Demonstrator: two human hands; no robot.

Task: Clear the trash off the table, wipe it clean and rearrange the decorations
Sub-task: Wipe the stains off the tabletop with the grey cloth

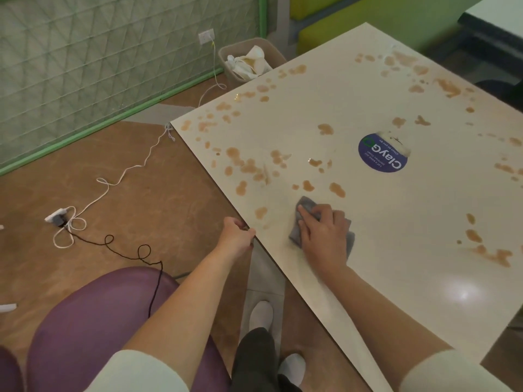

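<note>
Here my right hand [322,233] lies flat on the grey cloth [308,222], fingers straight and spread, pressing it onto the white table [410,250] near the near edge. Just beyond those fingertips sit brown stains [336,190], with more scattered farther out and to both sides; a round blue sticker [383,152] lies well beyond the cloth. My left hand [236,234] curls over the table edge, beside the cloth, thumb on top, gripping it. Far past that hand, on the floor against the table's far corner, a bin [240,50] holds crumpled paper [249,65]. A white cable [124,172] trails over the floor to its left.
</note>
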